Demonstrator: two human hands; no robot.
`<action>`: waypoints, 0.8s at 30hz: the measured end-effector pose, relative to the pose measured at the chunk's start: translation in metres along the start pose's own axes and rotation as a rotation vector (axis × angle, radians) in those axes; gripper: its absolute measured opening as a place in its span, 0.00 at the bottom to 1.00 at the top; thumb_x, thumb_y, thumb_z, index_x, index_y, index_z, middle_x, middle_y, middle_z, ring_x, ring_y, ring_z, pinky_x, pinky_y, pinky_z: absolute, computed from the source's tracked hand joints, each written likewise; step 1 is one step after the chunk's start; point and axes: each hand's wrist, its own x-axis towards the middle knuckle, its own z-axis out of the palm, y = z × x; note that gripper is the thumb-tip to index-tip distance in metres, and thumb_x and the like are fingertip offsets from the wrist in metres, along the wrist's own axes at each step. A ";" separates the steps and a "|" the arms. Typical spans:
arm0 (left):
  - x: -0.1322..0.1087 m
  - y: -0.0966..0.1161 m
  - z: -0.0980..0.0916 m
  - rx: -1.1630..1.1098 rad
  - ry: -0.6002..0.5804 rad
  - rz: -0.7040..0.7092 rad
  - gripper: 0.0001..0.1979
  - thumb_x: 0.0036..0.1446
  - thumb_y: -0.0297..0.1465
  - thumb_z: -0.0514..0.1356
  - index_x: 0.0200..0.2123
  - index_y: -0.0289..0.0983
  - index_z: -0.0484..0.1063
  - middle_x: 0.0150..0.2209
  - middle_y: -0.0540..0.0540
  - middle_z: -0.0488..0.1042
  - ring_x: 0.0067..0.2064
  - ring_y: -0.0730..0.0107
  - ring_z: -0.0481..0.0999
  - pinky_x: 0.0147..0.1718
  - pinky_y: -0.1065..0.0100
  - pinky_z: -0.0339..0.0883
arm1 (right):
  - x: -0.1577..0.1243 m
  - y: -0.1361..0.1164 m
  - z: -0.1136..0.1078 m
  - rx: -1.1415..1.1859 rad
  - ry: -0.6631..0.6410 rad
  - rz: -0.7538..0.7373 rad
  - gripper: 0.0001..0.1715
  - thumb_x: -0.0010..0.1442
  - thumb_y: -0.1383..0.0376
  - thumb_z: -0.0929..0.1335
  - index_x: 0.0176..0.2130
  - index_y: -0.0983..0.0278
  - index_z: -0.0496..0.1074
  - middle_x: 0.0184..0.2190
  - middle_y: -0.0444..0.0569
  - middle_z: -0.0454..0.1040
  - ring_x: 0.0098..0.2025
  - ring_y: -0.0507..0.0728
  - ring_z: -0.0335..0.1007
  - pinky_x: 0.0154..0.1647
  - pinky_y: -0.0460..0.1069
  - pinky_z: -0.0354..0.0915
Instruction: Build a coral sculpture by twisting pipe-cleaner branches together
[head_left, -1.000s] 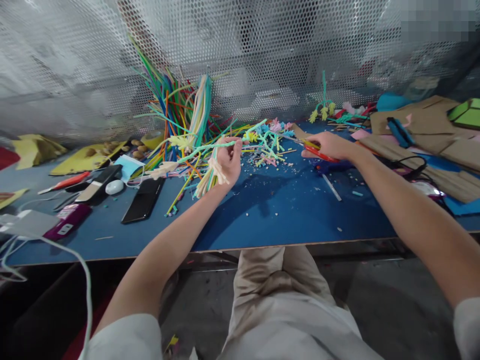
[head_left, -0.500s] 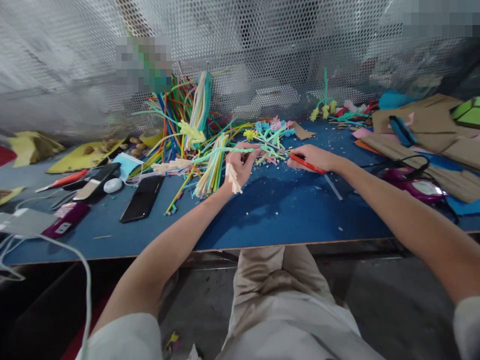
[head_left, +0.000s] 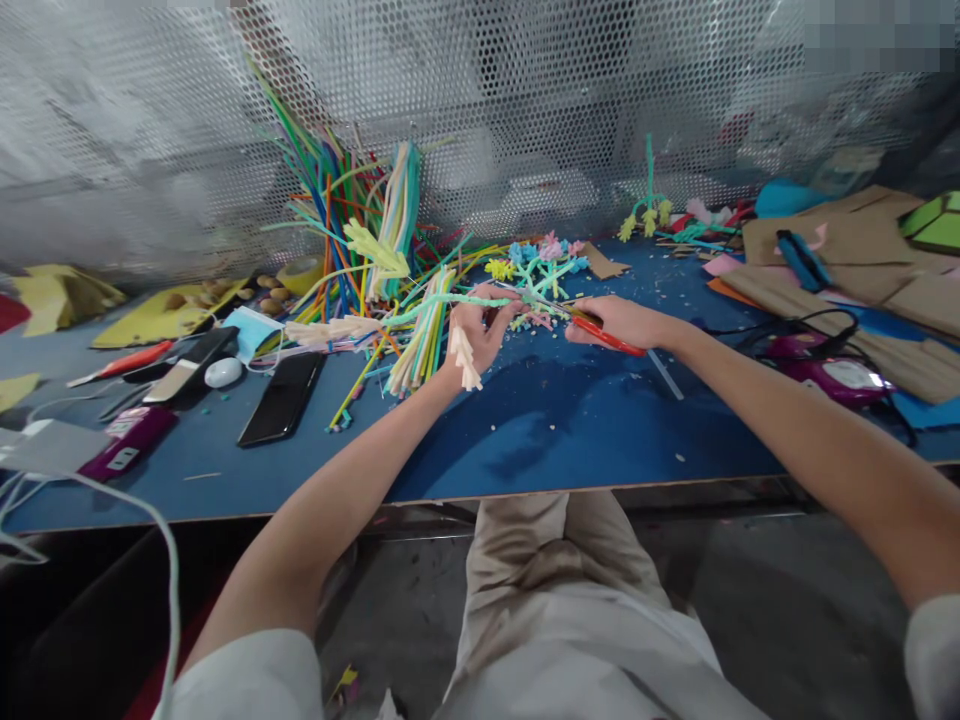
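My left hand [head_left: 480, 330] pinches the mint-green stem [head_left: 469, 299] of a pipe-cleaner flower piece. Its yellow fuzzy tip [head_left: 375, 250] points up to the left, and cream tips [head_left: 463, 355] hang by my wrist and lie to the left. My right hand [head_left: 619, 322] is closed around the red handles of a pair of scissors [head_left: 611, 338]. Their blades point left toward the fingertips of my left hand; whether they touch the stem I cannot tell. Small blue, pink and yellow pipe-cleaner flowers [head_left: 551, 260] lie just behind both hands.
A bundle of pipe cleaners [head_left: 424, 335] lies left of my left hand, with more pipe cleaners [head_left: 337, 220] standing behind. A black phone [head_left: 281, 400], a white mouse [head_left: 223, 373] and cables are at left. Cardboard pieces [head_left: 862, 240] and a purple device [head_left: 832, 375] are at right. Perforated metal rises behind.
My right hand and the scissors have shifted slightly left and down. The yellow tip of the held piece has swung a little left. My left hand stays nearly in place.
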 end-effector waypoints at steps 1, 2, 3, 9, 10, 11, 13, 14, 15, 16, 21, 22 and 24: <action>0.001 0.000 -0.001 0.001 -0.008 -0.002 0.14 0.69 0.44 0.62 0.42 0.39 0.78 0.34 0.46 0.85 0.25 0.73 0.75 0.26 0.68 0.65 | 0.000 0.000 0.000 -0.006 0.008 0.007 0.30 0.62 0.36 0.68 0.36 0.59 0.68 0.31 0.47 0.72 0.31 0.57 0.65 0.34 0.53 0.57; 0.001 0.001 -0.002 0.001 -0.016 -0.005 0.14 0.69 0.44 0.62 0.42 0.40 0.78 0.34 0.46 0.85 0.25 0.73 0.74 0.26 0.68 0.64 | 0.000 0.000 0.001 -0.018 0.022 0.014 0.30 0.62 0.36 0.68 0.37 0.59 0.68 0.31 0.48 0.73 0.31 0.57 0.65 0.34 0.53 0.57; 0.002 0.001 -0.003 0.000 -0.020 -0.005 0.14 0.70 0.44 0.62 0.42 0.40 0.78 0.34 0.46 0.85 0.24 0.73 0.73 0.25 0.68 0.64 | 0.000 -0.001 0.001 -0.033 0.038 0.022 0.30 0.62 0.36 0.68 0.37 0.59 0.69 0.32 0.48 0.74 0.32 0.58 0.66 0.34 0.53 0.58; 0.006 0.006 -0.007 0.035 -0.034 0.055 0.14 0.71 0.43 0.61 0.41 0.39 0.78 0.32 0.47 0.84 0.23 0.75 0.70 0.26 0.68 0.63 | 0.001 0.000 0.003 -0.073 0.100 0.061 0.31 0.60 0.36 0.70 0.42 0.59 0.70 0.40 0.52 0.78 0.37 0.61 0.71 0.35 0.53 0.58; 0.006 0.007 -0.008 0.046 -0.034 0.063 0.14 0.71 0.43 0.61 0.40 0.38 0.78 0.32 0.47 0.84 0.23 0.75 0.69 0.26 0.68 0.64 | 0.001 -0.001 0.003 -0.064 0.101 0.061 0.31 0.59 0.36 0.70 0.42 0.59 0.70 0.39 0.52 0.78 0.37 0.61 0.70 0.35 0.53 0.57; 0.006 0.007 -0.008 0.055 -0.033 0.070 0.14 0.71 0.43 0.61 0.40 0.38 0.77 0.32 0.46 0.84 0.22 0.75 0.68 0.26 0.68 0.64 | 0.001 -0.001 0.003 -0.054 0.099 0.059 0.32 0.59 0.36 0.70 0.42 0.60 0.70 0.38 0.52 0.77 0.36 0.60 0.70 0.35 0.53 0.57; 0.006 0.007 -0.008 0.068 -0.035 0.083 0.14 0.71 0.43 0.60 0.41 0.38 0.77 0.32 0.46 0.84 0.22 0.75 0.68 0.27 0.68 0.64 | 0.000 -0.003 0.004 -0.028 0.083 0.045 0.32 0.59 0.35 0.70 0.40 0.60 0.69 0.36 0.50 0.76 0.34 0.59 0.68 0.35 0.52 0.56; 0.006 0.007 -0.008 0.075 -0.038 0.089 0.14 0.71 0.43 0.60 0.41 0.38 0.77 0.33 0.47 0.84 0.23 0.75 0.68 0.27 0.68 0.64 | 0.000 -0.004 0.004 -0.008 0.072 0.033 0.32 0.59 0.35 0.70 0.38 0.60 0.68 0.35 0.49 0.75 0.33 0.58 0.67 0.35 0.52 0.56; 0.005 0.006 -0.007 0.082 -0.038 0.095 0.14 0.72 0.43 0.60 0.41 0.39 0.77 0.33 0.47 0.84 0.23 0.75 0.68 0.27 0.67 0.64 | -0.001 -0.005 0.005 0.014 0.063 0.020 0.32 0.59 0.35 0.70 0.37 0.60 0.68 0.34 0.48 0.74 0.32 0.57 0.66 0.35 0.52 0.56; 0.005 0.005 -0.007 0.089 -0.036 0.097 0.14 0.72 0.43 0.60 0.41 0.39 0.77 0.33 0.47 0.84 0.23 0.75 0.68 0.27 0.67 0.64 | -0.001 -0.006 0.005 0.041 0.057 0.006 0.32 0.60 0.35 0.70 0.36 0.60 0.67 0.33 0.48 0.73 0.32 0.57 0.65 0.35 0.52 0.56; 0.005 0.002 -0.006 0.102 -0.034 0.085 0.12 0.71 0.42 0.61 0.43 0.39 0.77 0.32 0.48 0.83 0.22 0.74 0.68 0.27 0.67 0.63 | 0.000 -0.006 0.008 0.142 0.092 -0.005 0.33 0.58 0.34 0.71 0.35 0.60 0.67 0.30 0.46 0.71 0.31 0.55 0.61 0.33 0.52 0.56; 0.005 0.002 -0.006 0.097 -0.036 0.083 0.13 0.71 0.42 0.60 0.42 0.39 0.77 0.32 0.48 0.83 0.23 0.74 0.69 0.27 0.67 0.63 | 0.001 -0.005 0.009 0.131 0.119 0.004 0.33 0.57 0.34 0.72 0.33 0.60 0.67 0.29 0.45 0.70 0.30 0.55 0.60 0.33 0.52 0.56; 0.005 0.000 -0.006 0.081 -0.030 0.084 0.13 0.71 0.43 0.60 0.42 0.39 0.77 0.33 0.47 0.84 0.24 0.74 0.72 0.27 0.67 0.64 | 0.003 -0.004 0.010 0.088 0.165 0.009 0.33 0.56 0.35 0.73 0.31 0.59 0.65 0.27 0.44 0.68 0.29 0.55 0.59 0.33 0.52 0.55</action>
